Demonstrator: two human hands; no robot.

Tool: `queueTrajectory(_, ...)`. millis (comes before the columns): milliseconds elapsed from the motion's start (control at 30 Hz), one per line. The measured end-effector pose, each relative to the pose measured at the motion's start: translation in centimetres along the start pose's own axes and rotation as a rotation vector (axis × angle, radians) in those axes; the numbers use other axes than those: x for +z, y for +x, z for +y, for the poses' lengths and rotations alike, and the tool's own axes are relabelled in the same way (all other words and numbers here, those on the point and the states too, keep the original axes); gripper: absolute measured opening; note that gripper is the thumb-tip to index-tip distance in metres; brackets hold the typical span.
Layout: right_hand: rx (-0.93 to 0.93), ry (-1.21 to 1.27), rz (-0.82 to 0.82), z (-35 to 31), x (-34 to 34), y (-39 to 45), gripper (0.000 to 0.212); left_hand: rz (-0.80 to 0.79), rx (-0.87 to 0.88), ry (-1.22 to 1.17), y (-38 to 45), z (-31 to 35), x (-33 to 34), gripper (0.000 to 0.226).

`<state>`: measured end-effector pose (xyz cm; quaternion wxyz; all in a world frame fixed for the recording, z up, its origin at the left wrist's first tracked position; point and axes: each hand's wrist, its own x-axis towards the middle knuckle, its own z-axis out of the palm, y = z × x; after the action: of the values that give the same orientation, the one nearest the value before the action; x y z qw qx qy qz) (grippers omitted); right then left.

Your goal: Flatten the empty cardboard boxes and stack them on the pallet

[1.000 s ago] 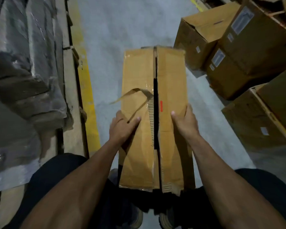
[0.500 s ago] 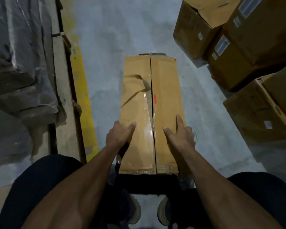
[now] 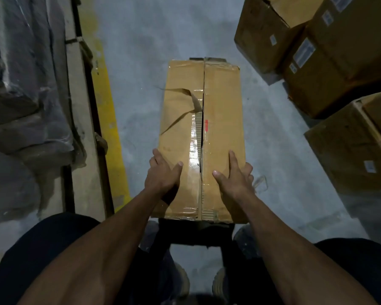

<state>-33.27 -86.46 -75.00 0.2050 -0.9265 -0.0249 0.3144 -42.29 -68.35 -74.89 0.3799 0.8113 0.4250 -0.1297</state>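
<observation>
Hands on a taped box

Cardboard box [image 3: 201,137] stands on the grey floor [image 3: 141,51] between the person's feet, its two top flaps meeting along a split seam with loose tape [image 3: 185,106] curling up. Left hand [image 3: 163,175] grips the box's left edge, thumb on top, fingers curled over the side. Right hand [image 3: 234,176] grips the right edge likewise, forefinger straight. More boxes [image 3: 330,62] crowd the right.
</observation>
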Motion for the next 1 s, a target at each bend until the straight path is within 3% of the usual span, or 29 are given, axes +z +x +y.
queueTrajectory(367,0.063,-0.056,0.021,0.7,-0.1,-2.3,0.084,-0.022,-0.036,0.186,-3.9,-0.9,1.2,0.091)
queueTrajectory(467,0.066,-0.016,0.012,0.3,0.5,-1.7,0.087,0.078,0.321,0.446,-3.0,-0.8,1.4,0.075)
queueTrajectory(600,0.076,-0.037,0.019,0.1,1.2,-1.4,0.09,-0.075,0.823,0.85,0.2,1.9,0.3,0.075)
queueTrajectory(833,0.109,-0.084,0.009,0.1,1.6,-0.9,0.089,-0.13,1.26,1.358,4.2,5.9,-1.5,0.063)
queueTrajectory(1000,0.12,-0.117,0.022,0.0,1.9,-0.6,0.087,-0.189,1.549,1.36,6.3,7.8,-1.3,0.054)
